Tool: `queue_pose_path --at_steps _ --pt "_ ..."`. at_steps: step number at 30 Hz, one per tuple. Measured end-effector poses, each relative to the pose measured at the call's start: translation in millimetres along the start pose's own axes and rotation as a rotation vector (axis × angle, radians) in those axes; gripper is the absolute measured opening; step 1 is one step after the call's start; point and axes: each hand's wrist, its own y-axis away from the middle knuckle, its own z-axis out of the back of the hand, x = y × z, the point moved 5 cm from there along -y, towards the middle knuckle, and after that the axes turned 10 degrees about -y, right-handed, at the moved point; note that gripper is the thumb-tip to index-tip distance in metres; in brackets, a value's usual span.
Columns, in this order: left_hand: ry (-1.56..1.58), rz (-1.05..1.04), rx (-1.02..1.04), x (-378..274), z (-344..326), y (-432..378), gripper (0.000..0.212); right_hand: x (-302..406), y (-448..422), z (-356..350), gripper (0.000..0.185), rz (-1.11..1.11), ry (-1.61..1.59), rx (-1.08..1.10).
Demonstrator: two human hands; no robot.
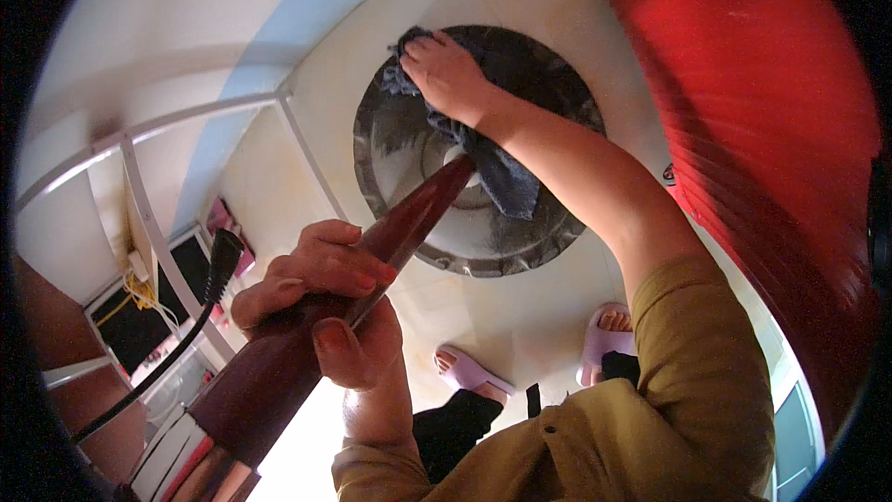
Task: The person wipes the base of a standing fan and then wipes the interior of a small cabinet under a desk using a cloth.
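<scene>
My left hand (334, 300) is closed around a dark red, glossy pole (418, 213), which looks narrower towards its far end. That far end meets the middle of a round, dark, marbled disc (474, 244) with a scalloped rim. My right hand (446, 77) grips a bunched dark blue-grey cloth (512, 188) over the disc's upper left part. The cloth's loose end trails across the disc beside the pole, partly behind my right forearm. The pole's near end reaches the lower left, where pale, red and brown pieces show.
A large red surface (739, 84) curves along the right. A white metal frame (150, 223) stands at the left by the wall, with a black cable (167, 362) and yellow cord (139, 289) nearby. My feet in pink slippers (474, 373) are on the pale floor below the disc.
</scene>
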Motion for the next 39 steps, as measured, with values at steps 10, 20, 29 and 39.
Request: queue_pose_path --at_steps 10,20,29,39 --pt "-0.082 -0.063 -0.111 2 -8 0 0.022 -11 35 17 0.033 -0.012 0.116 -0.119" --pt "-0.019 -0.076 -0.092 9 0 0 0.03 0 5 -7 0.016 0.08 0.048 0.015" --pt "-0.112 -0.087 -0.067 10 -8 0 0.024 -23 -2 5 0.02 -0.059 0.124 -0.146" --pt "0.026 -0.095 -0.119 8 -9 2 0.027 -52 25 44 0.024 -0.106 0.141 -0.233"
